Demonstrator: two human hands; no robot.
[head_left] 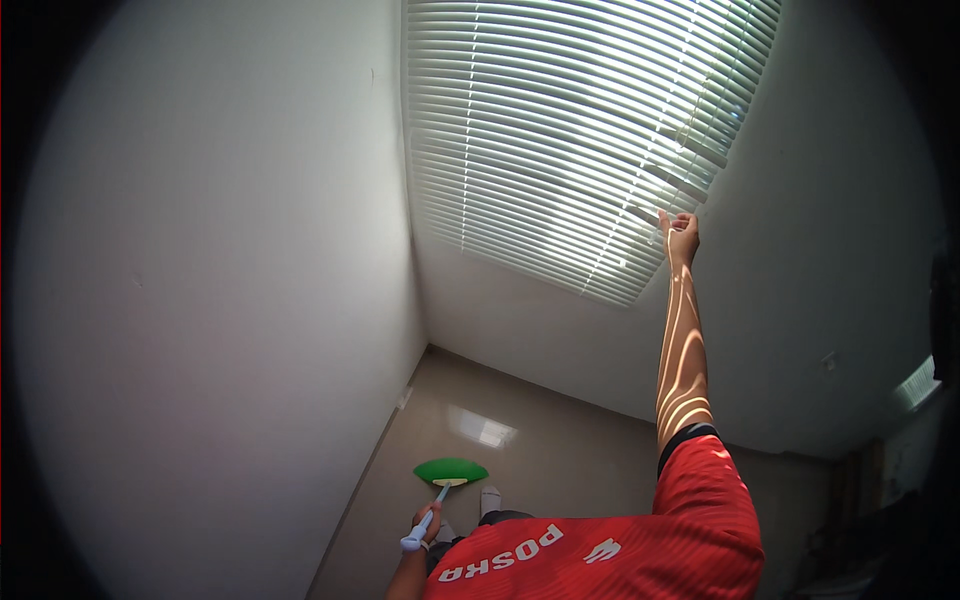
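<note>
My left hand (427, 520), low in view, is wrapped round the pale handle (418, 530) of a long-handled brush. Its wide green head (450, 470) points away from me, above the floor or resting on it; I cannot tell which. With my arm stretched far up, my right hand (682, 230) is at the lower right edge of white venetian blinds (540, 130). Its fingers are curled together by the slat ends; what is between them is too small to make out. Several slats (680, 182) just above that hand are tilted and parted.
A plain white wall (220, 250) rises on the left and meets the window wall in a corner. Below is a shiny beige tiled floor (560, 400); my foot in a light sock (490, 499) stands on it. Dark furniture (850, 510) is at the right edge.
</note>
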